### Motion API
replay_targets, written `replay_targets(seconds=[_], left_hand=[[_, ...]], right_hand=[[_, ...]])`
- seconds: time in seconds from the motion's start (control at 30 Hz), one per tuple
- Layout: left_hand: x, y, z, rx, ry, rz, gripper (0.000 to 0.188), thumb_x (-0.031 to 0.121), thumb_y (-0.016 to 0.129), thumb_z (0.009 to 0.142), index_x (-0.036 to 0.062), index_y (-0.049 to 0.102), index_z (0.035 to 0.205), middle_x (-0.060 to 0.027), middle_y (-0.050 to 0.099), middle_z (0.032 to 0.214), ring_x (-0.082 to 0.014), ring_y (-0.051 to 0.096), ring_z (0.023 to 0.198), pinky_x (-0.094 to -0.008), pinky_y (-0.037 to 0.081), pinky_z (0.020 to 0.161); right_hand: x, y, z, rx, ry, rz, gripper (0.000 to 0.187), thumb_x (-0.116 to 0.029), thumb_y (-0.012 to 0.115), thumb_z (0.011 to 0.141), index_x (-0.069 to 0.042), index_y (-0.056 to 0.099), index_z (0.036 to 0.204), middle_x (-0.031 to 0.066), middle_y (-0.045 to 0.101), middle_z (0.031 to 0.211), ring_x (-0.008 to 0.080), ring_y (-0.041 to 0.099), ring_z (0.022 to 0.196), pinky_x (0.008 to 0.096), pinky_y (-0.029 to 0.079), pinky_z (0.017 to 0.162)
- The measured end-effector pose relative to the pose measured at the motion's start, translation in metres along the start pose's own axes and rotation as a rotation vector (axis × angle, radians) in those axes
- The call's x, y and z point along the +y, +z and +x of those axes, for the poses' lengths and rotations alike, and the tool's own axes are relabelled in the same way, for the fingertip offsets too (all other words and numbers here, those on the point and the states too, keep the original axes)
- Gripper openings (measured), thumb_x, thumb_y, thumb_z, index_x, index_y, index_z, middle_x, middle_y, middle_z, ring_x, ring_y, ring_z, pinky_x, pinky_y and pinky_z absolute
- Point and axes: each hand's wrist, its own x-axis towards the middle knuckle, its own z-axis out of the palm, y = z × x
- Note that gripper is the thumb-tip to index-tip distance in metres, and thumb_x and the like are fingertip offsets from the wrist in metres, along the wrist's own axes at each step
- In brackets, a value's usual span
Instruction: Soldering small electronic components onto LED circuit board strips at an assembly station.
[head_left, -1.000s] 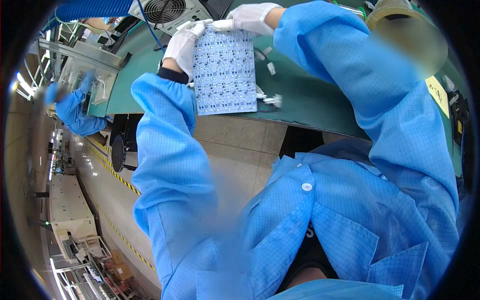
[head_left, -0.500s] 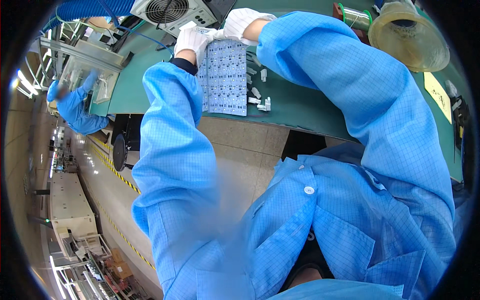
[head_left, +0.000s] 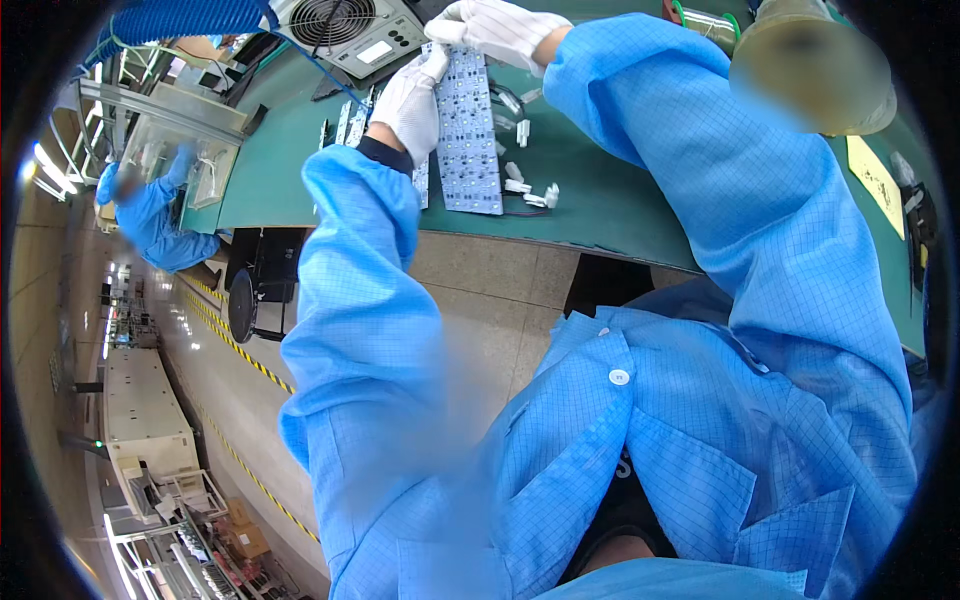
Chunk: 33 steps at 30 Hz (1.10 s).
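Observation:
A pale circuit board panel with rows of small parts lies at a slight slant near the bench's front edge. My left hand, in a white glove, is closed with its fingertips at the panel's far left edge. Above the panel's far end, my white-gloved right hand is closed in a pinch; what its fingertips hold is hidden. A narrow board strip shows below my left hand. White connectors with leads lie along the panel's right side.
More narrow boards lie left of my left hand. Behind stands a grey box with a fan. Solder wire on a spool and a translucent funnel-shaped hood are at the far right. A co-worker in blue is at the left.
My right hand has moved slightly left and up, and my left hand right and down. The panel has shifted right and tilted. Narrow boards now show at the left.

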Motion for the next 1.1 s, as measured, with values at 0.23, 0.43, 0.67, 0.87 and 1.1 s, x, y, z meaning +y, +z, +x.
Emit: replay_targets(seconds=[0.23, 0.43, 0.67, 0.87, 1.1], left_hand=[[0.028, -0.006, 0.031, -0.244, -0.188, 0.311, 0.046, 0.0, 0.052, 0.066, 0.0031, 0.05, 0.112, -0.02, 0.061, 0.091, -0.0363, 0.058, 0.09, -0.0392, 0.045, 0.08], [-0.001, -0.006, 0.034, -0.293, 0.08, 0.286, 0.03, 0.012, 0.053, 0.077, 0.0124, 0.059, 0.107, -0.016, 0.063, 0.094, -0.0301, 0.061, 0.09, -0.0356, 0.047, 0.079], [0.003, 0.015, 0.039, -0.215, -0.75, 0.192, 0.058, 0.043, 0.061, 0.078, 0.0082, 0.049, 0.123, -0.0248, 0.06, 0.106, -0.0377, 0.057, 0.102, -0.0401, 0.046, 0.085], [0.081, 0.016, -0.019, -0.479, -0.356, 0.291, 0.054, 0.047, 0.05, 0.085, 0.0139, 0.046, 0.129, -0.0164, 0.035, 0.138, -0.0323, 0.034, 0.127, -0.054, 0.029, 0.101], [0.049, -0.008, -0.076, -0.443, -0.287, 0.205, 0.053, 0.037, 0.052, 0.085, 0.0188, 0.042, 0.134, -0.0124, 0.026, 0.146, -0.0332, 0.021, 0.135, -0.0515, 0.016, 0.107]], right_hand=[[0.024, 0.017, -0.003, 0.277, 0.055, -0.035, 0.041, -0.04, 0.045, 0.089, -0.006, 0.064, 0.1, 0.0165, 0.063, 0.09, 0.0299, 0.06, 0.084, 0.0365, 0.045, 0.077], [0.045, 0.025, -0.002, 0.287, -0.278, -0.632, 0.016, -0.013, 0.048, 0.085, -0.006, 0.055, 0.098, 0.0151, 0.061, 0.089, 0.0315, 0.061, 0.088, 0.036, 0.049, 0.075], [0.043, -0.005, -0.003, -0.338, -0.032, -1.052, 0.024, -0.021, 0.048, 0.085, -0.005, 0.064, 0.094, 0.0165, 0.065, 0.087, 0.03, 0.061, 0.094, 0.0314, 0.049, 0.079], [-0.001, -0.079, -0.069, -0.234, 0.402, -0.175, 0.046, -0.045, 0.032, 0.095, -0.017, 0.068, 0.105, 0.0048, 0.055, 0.077, 0.0167, 0.053, 0.062, 0.029, 0.045, 0.06], [-0.09, -0.152, -0.141, -0.162, 0.345, -0.084, 0.052, -0.048, 0.03, 0.094, -0.01, 0.066, 0.102, 0.0046, 0.055, 0.071, 0.0154, 0.051, 0.06, 0.0282, 0.042, 0.059]])
